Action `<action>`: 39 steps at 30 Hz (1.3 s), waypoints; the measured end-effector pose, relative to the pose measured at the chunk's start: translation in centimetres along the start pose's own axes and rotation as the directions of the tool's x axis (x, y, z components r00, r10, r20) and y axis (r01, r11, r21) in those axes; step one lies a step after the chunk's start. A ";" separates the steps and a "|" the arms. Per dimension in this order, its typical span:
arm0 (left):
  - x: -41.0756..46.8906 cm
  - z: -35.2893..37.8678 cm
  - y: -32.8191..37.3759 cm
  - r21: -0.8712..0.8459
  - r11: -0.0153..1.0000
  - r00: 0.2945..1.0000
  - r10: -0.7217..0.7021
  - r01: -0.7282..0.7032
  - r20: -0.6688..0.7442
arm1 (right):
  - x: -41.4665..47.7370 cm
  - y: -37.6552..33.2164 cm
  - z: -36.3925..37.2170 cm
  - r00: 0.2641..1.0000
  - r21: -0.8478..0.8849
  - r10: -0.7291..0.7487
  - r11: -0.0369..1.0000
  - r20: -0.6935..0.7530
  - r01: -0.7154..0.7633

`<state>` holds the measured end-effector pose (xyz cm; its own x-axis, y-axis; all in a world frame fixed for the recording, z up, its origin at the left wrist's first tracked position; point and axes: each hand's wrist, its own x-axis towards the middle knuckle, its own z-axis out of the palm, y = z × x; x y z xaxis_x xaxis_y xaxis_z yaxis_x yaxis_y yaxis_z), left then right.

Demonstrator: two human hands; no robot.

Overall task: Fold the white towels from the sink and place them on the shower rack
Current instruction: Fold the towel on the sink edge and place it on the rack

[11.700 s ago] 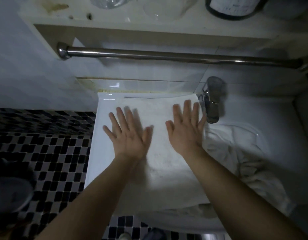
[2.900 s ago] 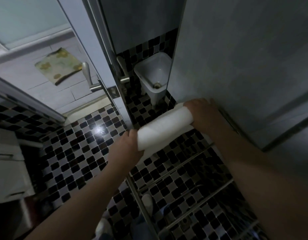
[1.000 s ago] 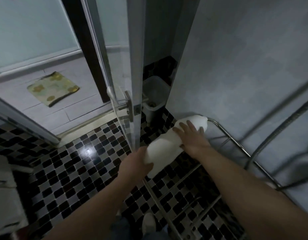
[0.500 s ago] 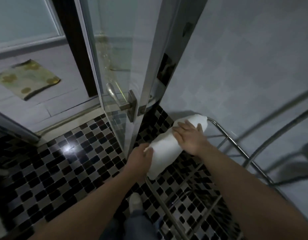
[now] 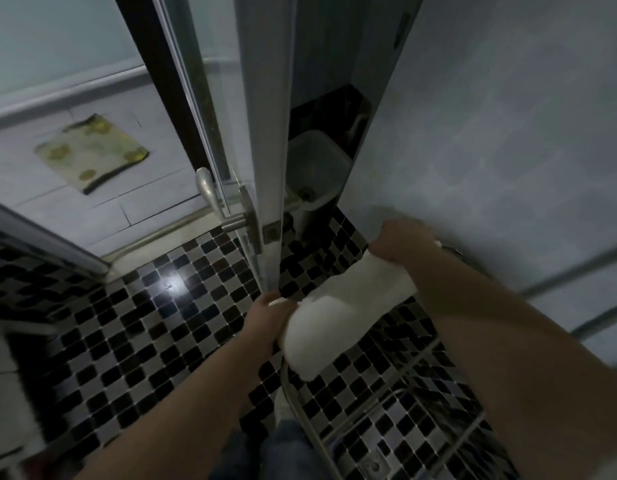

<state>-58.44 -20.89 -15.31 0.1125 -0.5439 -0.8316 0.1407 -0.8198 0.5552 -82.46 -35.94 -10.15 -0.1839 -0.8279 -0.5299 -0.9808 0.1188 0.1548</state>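
Observation:
A folded white towel (image 5: 338, 317) lies across the left end of the metal wire shower rack (image 5: 418, 407), near the grey wall. My left hand (image 5: 269, 320) grips the towel's near end. My right hand (image 5: 400, 242) is closed over its far end beside the wall. The towel sags a little in the middle and hides the rack's front corner. The sink and the other towels are out of view.
A glass shower door (image 5: 262, 140) with a metal handle (image 5: 213, 199) stands just left of the towel. A white bin (image 5: 317, 171) sits behind the door. The floor (image 5: 144, 341) is black and white mosaic. A patterned mat (image 5: 92, 152) lies outside.
My right hand has gone from lying flat on top of the towel to gripping its far end. The towel has shifted slightly and now bulges at my left hand.

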 end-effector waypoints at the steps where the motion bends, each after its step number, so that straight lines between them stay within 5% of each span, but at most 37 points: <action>1: 0.0 0.1 0.3 -0.034 0.999 1.000 -0.025 0.025 0.017 | 0.3 0.0 -0.2 0.999 -0.005 -0.008 1.000 0.031 0.008; 4: -0.2 0.2 0.5 -0.033 0.999 1.000 0.006 -0.006 -0.005 | 0.7 -0.1 -0.4 0.990 0.035 -0.088 0.996 0.107 0.084; 8: -0.1 -0.1 -0.3 0.155 0.969 0.969 0.211 -0.191 -0.128 | 1.3 0.1 -0.3 0.977 0.169 -0.212 0.964 0.020 0.206; 11: 0.0 -0.4 -1.1 0.075 0.971 0.958 0.236 -0.227 -0.161 | 1.8 0.7 -0.4 0.972 0.231 -0.216 0.945 -0.089 0.231; 16: -0.1 0.0 -1.1 -0.019 0.978 0.966 0.200 -0.206 -0.164 | 1.7 0.6 0.0 0.970 0.263 -0.198 0.937 -0.140 0.229; 20: -0.1 -0.1 0.4 -0.157 0.984 0.994 0.068 -0.080 -0.081 | 2.5 0.8 -0.5 0.972 0.367 -0.235 0.906 0.016 0.213; 25: -0.3 -0.3 1.0 -0.227 0.973 0.997 0.026 -0.044 -0.079 | 3.7 0.3 -0.8 0.941 0.251 -0.289 0.937 0.173 0.242; 30: -0.5 -0.8 0.3 -0.273 0.961 0.992 -0.008 -0.027 -0.127 | 4.1 1.3 -0.4 0.964 0.460 -0.257 0.866 0.070 0.197; 39: -0.2 0.0 0.4 -0.193 0.980 0.995 -0.058 0.041 -0.080 | 4.8 1.7 0.9 0.984 0.294 -0.166 0.940 -0.055 0.175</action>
<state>-58.46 -21.08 -14.96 0.1829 -0.4794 -0.8583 0.3322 -0.7915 0.5129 -85.08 -39.21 -13.16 -0.0142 -0.8651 -0.5015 -0.9730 0.1274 -0.1924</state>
